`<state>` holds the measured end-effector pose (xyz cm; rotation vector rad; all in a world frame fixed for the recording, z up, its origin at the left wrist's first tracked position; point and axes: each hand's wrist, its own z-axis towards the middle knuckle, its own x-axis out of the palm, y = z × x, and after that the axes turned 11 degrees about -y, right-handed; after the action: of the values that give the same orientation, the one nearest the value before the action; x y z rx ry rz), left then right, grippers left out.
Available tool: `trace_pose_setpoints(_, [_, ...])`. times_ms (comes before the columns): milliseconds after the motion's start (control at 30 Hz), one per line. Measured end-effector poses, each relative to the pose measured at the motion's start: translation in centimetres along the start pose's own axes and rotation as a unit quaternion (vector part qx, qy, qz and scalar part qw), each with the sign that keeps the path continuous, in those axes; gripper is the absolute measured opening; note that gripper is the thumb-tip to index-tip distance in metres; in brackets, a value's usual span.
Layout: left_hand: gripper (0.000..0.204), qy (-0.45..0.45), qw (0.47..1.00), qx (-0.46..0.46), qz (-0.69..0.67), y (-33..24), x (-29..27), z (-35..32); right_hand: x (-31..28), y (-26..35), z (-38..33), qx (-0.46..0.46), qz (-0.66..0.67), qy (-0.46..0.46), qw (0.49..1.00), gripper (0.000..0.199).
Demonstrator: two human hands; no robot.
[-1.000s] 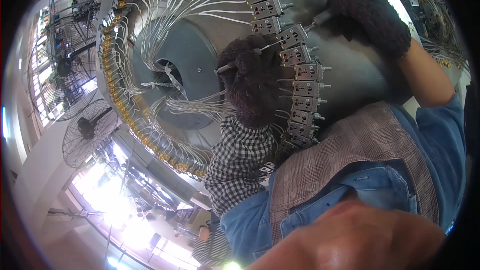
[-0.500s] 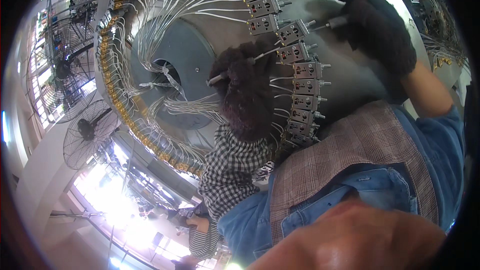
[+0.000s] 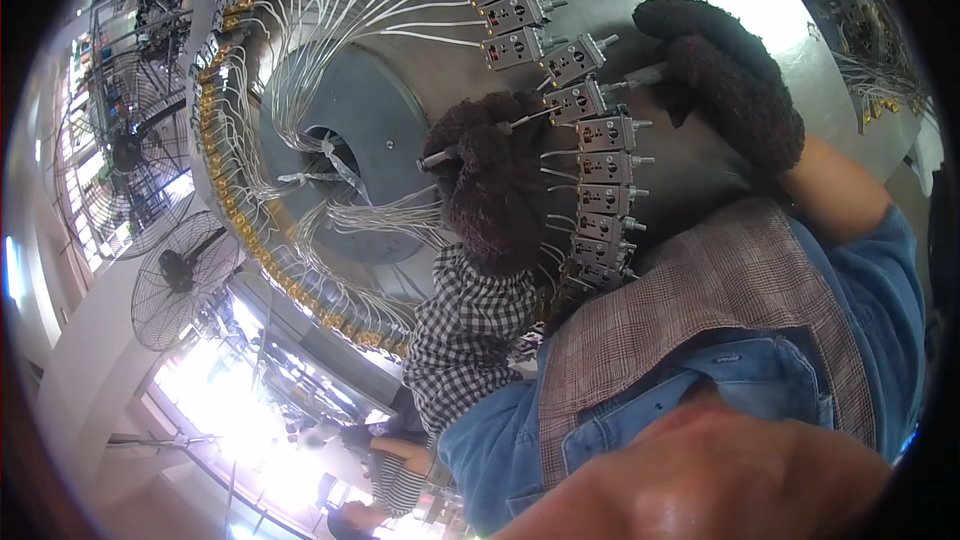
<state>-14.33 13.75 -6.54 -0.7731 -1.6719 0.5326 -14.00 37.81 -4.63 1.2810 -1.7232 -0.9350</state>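
Observation:
My left hand, in a dark fuzzy glove and checkered sleeve, is closed round a slim screwdriver-like tool. Its thin shaft reaches the wire side of a small grey metal block. On the block's opposite side, my right hand, in a similar glove, grips a grey cylindrical tool. That tool's tip is at the block's stem; exact contact is too small to tell. Above sits another block, its threaded stem pointing outward. Several like blocks line the edge below, with white wires on their inner side.
The blocks stand round a large metal disc with a grey centre plate. Bundled white wires run from its central hole to brass fittings along the left rim. Fans stand left. Another person is at lower left.
My right hand has moved left and slightly down, bringing its tool from beside the upper block's stem to the block below. My left hand stays nearly in place, still holding its tool.

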Motion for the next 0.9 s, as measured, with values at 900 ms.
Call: trace_pose_setpoints(900, [0.018, -0.083, 0.996, -0.018, -0.013, 0.4, 0.4, 0.0, 0.8, -1.1, -0.5, -0.072, 0.073, -0.019, 0.995, 0.03])
